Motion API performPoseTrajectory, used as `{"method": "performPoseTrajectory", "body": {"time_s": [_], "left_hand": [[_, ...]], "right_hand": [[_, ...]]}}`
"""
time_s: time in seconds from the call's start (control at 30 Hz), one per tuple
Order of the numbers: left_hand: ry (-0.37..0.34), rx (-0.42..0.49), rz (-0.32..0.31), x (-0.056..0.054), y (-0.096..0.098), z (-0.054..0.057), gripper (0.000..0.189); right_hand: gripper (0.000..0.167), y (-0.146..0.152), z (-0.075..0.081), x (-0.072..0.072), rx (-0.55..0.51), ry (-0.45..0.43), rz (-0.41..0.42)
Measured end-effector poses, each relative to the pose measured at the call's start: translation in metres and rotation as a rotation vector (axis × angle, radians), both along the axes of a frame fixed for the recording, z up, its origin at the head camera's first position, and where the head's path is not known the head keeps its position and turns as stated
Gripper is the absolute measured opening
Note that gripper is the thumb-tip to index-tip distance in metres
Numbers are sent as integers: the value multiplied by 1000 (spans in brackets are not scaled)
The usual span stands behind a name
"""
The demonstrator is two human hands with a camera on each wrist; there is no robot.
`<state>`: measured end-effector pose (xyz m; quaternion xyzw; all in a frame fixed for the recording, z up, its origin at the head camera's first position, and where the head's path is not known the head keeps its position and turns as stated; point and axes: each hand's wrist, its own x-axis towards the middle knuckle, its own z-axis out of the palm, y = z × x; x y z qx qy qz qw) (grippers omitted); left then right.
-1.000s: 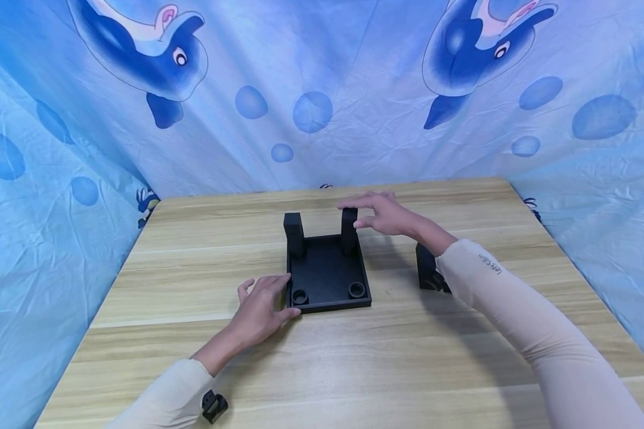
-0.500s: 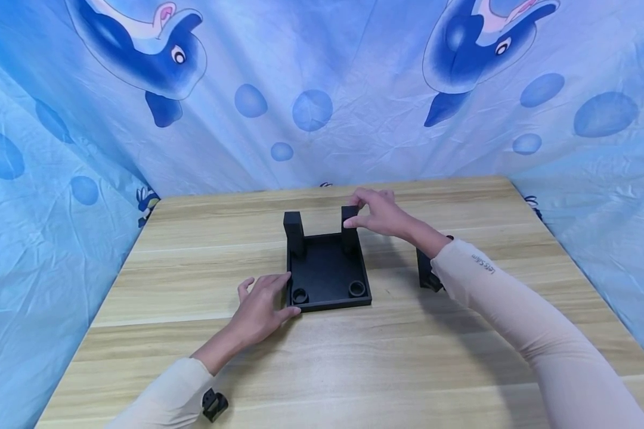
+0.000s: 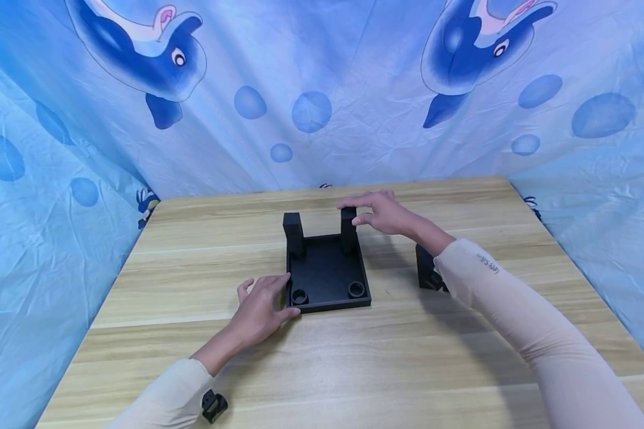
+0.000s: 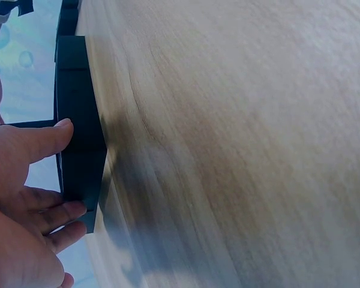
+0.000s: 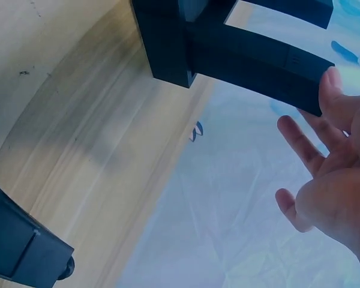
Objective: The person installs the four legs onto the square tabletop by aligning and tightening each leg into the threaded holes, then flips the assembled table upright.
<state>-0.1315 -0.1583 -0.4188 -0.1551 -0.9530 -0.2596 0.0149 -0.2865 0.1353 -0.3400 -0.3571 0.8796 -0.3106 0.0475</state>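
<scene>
A small black tabletop [image 3: 327,268] with a raised rim lies upside down on the wooden table. Two square black table legs rise from its far corners, the left leg [image 3: 295,235] and the right leg [image 3: 349,235]; round sockets show in both near corners. My left hand [image 3: 260,310] grips the near left corner, thumb on the front edge and fingers along the left side. Up at the right leg's top, my right hand [image 3: 386,211] pinches it between thumb and index finger. In the right wrist view the other fingers [image 5: 300,144] extend away from the leg.
Another black leg [image 3: 424,271] lies to the right, partly behind the right sleeve. Beside the left sleeve, a small black piece [image 3: 214,407] pokes out, its remainder hidden by the forearm. A blue dolphin-print curtain [image 3: 279,53] hangs round the table's back and sides.
My right fingers curled round the right leg's top half a second ago, then swung back to stretch across it. The left hand and tabletop have stayed put.
</scene>
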Motion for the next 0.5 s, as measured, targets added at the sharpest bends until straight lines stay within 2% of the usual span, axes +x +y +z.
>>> {"method": "performPoseTrajectory", "body": {"time_s": [0.3,0.5], "left_hand": [[4,-1,3,0,0,-2,73],[0,-3,8,0,0,-2,73]], "right_hand": [[47,-3,-2,3,6,46,-41],[50,-1,-3,2,0,41,-14]]}}
